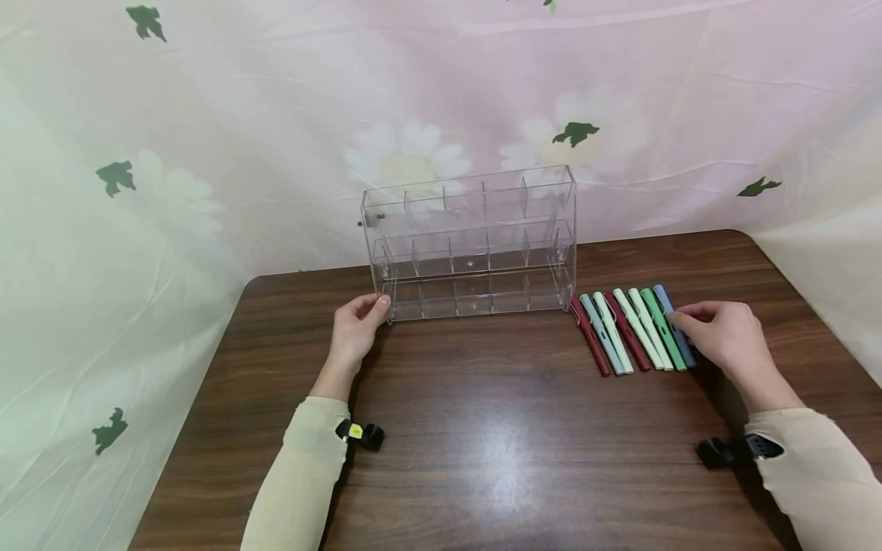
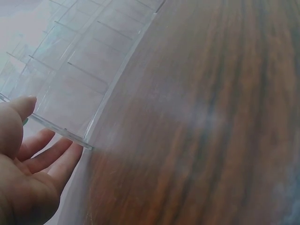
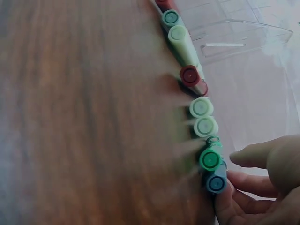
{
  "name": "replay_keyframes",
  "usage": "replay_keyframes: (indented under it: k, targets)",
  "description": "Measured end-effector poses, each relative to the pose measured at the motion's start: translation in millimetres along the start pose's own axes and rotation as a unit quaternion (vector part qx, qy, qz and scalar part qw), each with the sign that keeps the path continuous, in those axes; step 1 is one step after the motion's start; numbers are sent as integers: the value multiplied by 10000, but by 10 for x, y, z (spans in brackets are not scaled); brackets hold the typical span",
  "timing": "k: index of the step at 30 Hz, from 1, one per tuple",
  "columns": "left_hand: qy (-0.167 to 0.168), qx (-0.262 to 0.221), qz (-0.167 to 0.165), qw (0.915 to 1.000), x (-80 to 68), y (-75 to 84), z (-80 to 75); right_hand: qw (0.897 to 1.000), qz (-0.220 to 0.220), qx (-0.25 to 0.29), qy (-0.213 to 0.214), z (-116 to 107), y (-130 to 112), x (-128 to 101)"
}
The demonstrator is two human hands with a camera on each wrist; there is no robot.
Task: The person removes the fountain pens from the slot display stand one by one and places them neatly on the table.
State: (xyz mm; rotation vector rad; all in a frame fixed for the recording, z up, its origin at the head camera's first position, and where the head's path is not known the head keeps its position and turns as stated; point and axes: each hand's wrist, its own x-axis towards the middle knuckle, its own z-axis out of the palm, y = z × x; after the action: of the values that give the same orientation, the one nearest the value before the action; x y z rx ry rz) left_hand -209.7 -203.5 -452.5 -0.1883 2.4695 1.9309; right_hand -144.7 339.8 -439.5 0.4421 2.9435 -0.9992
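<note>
A clear three-tier pen stand (image 1: 472, 252) with divided compartments stands at the back of the table. At its lower left front corner, my left hand (image 1: 356, 330) holds the side edge; in the left wrist view the thumb (image 2: 26, 107) is on the near face and the fingers (image 2: 61, 159) are against the side. To the stand's right lies a row of capped pens in dark red, pale green, grey-blue, green and blue. My right hand (image 1: 723, 337) is at the row's right end, fingers touching the blue pen (image 3: 216, 183), with the thumb apart from it beside the green pen (image 3: 211, 160).
The brown wooden table (image 1: 468, 436) has a floral cloth (image 1: 289, 115) hanging behind and around it. The dark red pen (image 1: 589, 337) at the row's left end lies close to the stand's right front corner. Each wrist wears a black strap with a small camera.
</note>
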Motion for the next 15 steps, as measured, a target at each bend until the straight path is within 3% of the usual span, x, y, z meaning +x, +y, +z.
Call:
replay_keyframes:
  k: [8, 15]
  targets:
    - [105, 141, 17, 9998, -34, -14, -72, 9957, -11, 905, 179, -6, -29, -63]
    - [647, 52, 529, 9965, -98, 46, -191, 9917, -429, 1094, 524, -56, -258, -156]
